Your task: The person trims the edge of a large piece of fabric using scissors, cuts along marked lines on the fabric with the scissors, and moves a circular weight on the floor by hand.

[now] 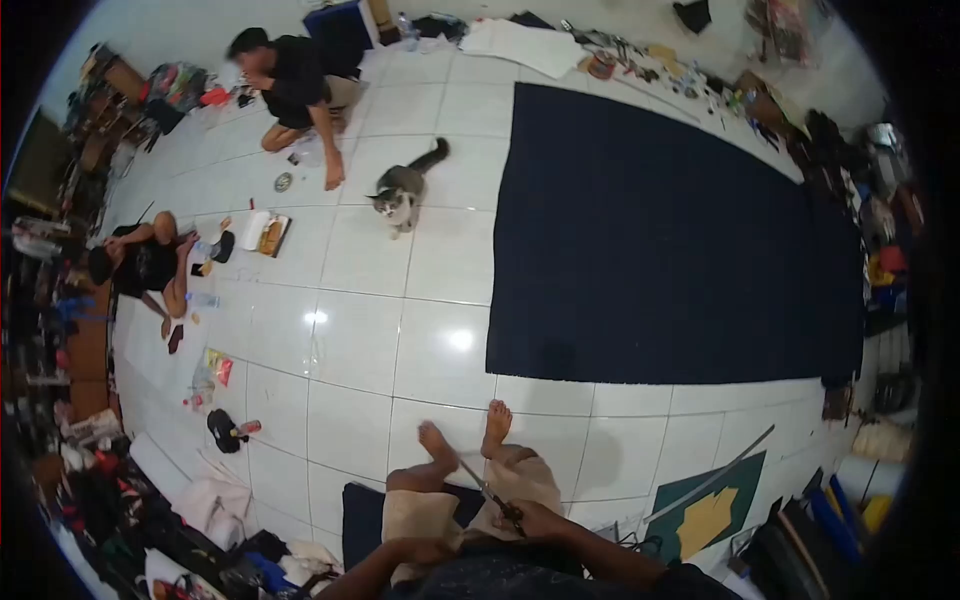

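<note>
My right hand [537, 520] is closed around the dark handles of a pair of scissors [486, 489]. Their long blades point forward and slightly left, between my legs. Near my lap, on the left thigh of the beige shorts [427, 512], rests my left hand [425, 550]; its fingers do not show clearly enough to read. A large dark navy cloth [670, 240] lies spread flat on the tiled floor ahead and to the right. Its near edge is just beyond my bare feet.
A cat [400, 192] stands on the tiles ahead. Two people [290, 85] sit on the left side. At my right lie a green mat [735, 490], a yellowish paper piece [705, 520] and a metal ruler [720, 470]. Clothes [215, 500] heap at left.
</note>
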Tool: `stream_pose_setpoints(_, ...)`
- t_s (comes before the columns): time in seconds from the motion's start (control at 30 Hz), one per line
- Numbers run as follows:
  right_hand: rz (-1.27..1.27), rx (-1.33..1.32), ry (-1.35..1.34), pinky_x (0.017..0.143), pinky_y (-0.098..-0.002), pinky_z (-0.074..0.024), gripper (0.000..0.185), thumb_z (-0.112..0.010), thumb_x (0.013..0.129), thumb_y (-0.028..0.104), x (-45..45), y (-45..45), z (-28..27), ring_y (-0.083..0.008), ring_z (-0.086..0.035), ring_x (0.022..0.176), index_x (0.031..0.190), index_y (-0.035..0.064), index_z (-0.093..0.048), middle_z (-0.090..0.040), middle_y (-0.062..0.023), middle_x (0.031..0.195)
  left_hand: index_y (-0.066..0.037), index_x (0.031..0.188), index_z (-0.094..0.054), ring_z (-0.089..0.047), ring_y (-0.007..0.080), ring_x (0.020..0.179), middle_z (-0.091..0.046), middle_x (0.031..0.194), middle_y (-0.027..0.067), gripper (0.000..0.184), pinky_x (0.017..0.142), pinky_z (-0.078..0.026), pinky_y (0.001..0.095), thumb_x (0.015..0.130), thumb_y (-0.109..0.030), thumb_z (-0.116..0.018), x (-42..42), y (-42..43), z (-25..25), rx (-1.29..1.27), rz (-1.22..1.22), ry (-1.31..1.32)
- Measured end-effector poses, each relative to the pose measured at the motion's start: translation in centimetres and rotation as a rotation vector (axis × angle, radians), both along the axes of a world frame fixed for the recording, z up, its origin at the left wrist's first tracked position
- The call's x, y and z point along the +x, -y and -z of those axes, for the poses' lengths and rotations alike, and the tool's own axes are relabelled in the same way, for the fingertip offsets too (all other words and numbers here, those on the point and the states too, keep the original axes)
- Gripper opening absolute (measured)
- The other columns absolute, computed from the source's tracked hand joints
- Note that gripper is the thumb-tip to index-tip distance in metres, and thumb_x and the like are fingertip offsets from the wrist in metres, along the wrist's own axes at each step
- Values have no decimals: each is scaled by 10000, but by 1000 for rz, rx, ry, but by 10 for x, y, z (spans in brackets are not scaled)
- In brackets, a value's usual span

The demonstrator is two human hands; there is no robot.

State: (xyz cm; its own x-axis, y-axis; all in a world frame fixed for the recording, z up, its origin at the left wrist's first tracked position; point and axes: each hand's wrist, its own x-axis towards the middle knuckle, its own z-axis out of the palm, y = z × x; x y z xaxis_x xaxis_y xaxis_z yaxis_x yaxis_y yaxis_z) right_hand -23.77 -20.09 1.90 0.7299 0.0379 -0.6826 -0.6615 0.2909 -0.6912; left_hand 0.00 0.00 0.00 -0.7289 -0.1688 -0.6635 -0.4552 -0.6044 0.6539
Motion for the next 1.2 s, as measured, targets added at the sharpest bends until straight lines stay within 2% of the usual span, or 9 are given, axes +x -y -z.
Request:
stream_pose_setpoints(0.07, 245, 109, -218, 875, -323, -453, 350, -668, 895, 213, 17, -31, -19, -175, -613, 908, 1176, 29, -570, -642, -97, 971, 5, 1217, -569, -565, 257, 1115, -607, 1211, 164, 379, 993, -397, 389, 928, -227, -487, 3, -24, -30, 258, -3, -62)
stream_pose_setpoints(0.1, 264, 41, -209, 875, -323, -453, 350, -668, 895, 213, 20, 37, 89, -175, -613, 908, 1176, 29, -570, -642, -97, 971, 5, 1217, -569, -565, 257, 1115, -607, 1211, 164, 379, 993, -397, 389, 928, -227, -487, 5, 42, 93, 188, 11, -61)
stream_pose_setpoints(0.23, 283, -475, -205, 803, -279, -460, 211, -520, 920, 78, 85, 128, 107, -175, -594, 847, 1105, -17, -550, -599, -85, 979, -13, 1111, -631, -567, 218, 1073, -608, 1179, 164, 297, 955, -404, 379, 922, -174, -469, 44, 65, 232, 58, -253, 38)
stream_pose_setpoints(0.3, 804, -194, -75, 811, -274, -461, 204, -468, 930, 95, 87, 150, 186, -158, -584, 819, 1085, -10, -548, -581, -73, 894, -13, 982, -599, -611, 224, 867, -629, 865, 114, 177, 778, -479, 333, 895, -149, -527, 62, 101, 341, -732, 145, 431)
stream_pose_setpoints(0.37, 891, -382, 167, 737, -268, -463, 165, -489, 943, 155, 66, 164, 333, -130, -569, 756, 1010, 16, -550, -568, -52, 789, -35, 1017, -609, -627, 235, 793, -648, 828, 119, 216, 740, -493, 334, 888, -206, -581, 68, 182, 307, -877, -541, 743)
stream_pose_setpoints(0.43, 844, -459, 75, 618, -273, -451, 190, -542, 948, 238, 67, 195, 356, -123, -574, 700, 919, 50, -544, -605, -44, 778, -52, 1064, -619, -645, 265, 801, -678, 873, 116, 277, 748, -502, 335, 883, -261, -606, 76, 219, 395, -363, -904, 665)
stream_pose_setpoints(0.67, 902, -263, 65, 591, -280, -427, 368, -481, 992, 392, 52, 161, 530, -118, -523, 629, 891, 42, -525, -546, -38, 659, 32, 1208, -541, -635, 299, 967, -632, 1080, 214, 519, 838, -509, 385, 842, -313, -669, 59, 279, 576, -568, -913, 646)
stream_pose_setpoints(1.0, 1154, -102, -138, 660, -258, -427, 345, -588, 936, 403, 43, 64, 558, -100, -542, 735, 980, 60, -575, -564, 12, 778, -1, 1182, -448, -636, 343, 761, -632, 809, 146, 531, 695, -503, 434, 780, -227, -712, 28, 334, 606, -678, -958, 660)
stream_pose_setpoints(1.2, 1247, -1, -418, 681, -260, -436, 338, -604, 925, 399, 35, -1, 553, -93, -552, 773, 985, 68, -580, -575, 16, 800, 2, 1196, -410, -624, 167, 706, -628, 816, 75, 579, 663, -511, 297, 759, -121, -768, 18, 324, 599, -587, -1060, 533)
